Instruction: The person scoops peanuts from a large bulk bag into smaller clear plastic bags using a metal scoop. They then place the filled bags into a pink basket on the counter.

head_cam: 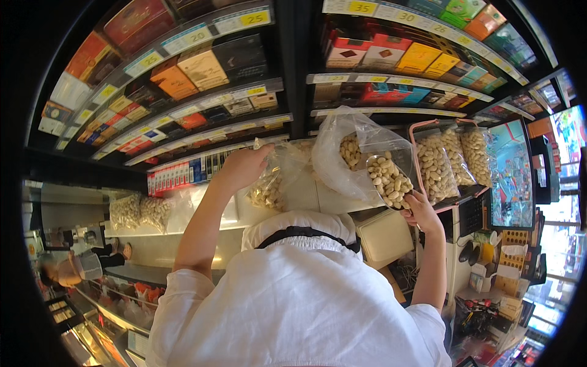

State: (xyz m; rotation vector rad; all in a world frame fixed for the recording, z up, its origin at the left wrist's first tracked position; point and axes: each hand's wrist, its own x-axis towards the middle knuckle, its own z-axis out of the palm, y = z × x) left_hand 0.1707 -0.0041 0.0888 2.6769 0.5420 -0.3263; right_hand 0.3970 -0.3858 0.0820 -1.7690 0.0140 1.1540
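My left hand (243,167) pinches the top edge of a clear plastic bag (286,160). Unshelled peanuts (267,193) lie in the bottom of that bag, which rests on the white counter (302,197). In my right hand (424,212) is the handle of a scoop (389,206), heaped with peanuts (387,179). The scoop is at the right side of a large clear plastic sack (328,149), which has more peanuts (351,151) inside. Whether the scoop touches the sack, I cannot tell.
On the right, a pink-rimmed basket (414,137) holds several filled peanut bags (435,160), beside a monitor (511,174). Two more peanut bags (140,212) lie at the counter's left. Shelves of cigarette packs (202,69) rise behind. A person (80,268) is at far left.
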